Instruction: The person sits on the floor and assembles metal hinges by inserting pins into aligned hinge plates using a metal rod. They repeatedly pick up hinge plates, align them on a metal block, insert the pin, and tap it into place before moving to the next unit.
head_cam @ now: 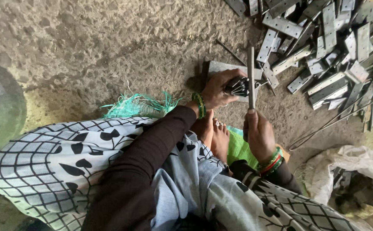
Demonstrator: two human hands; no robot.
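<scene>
Right hand [259,134] around slim grey metal strip [251,72].

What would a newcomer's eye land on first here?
First, the big heap of grey perforated metal strips spread over the dirt floor at upper right. Next, at centre, the left hand gripping a bundle of thin dark metal pins on a flat grey metal plate, while the right hand holds a long upright metal strip beside them. A frayed turquoise sack edge lies left of the hands.
</scene>
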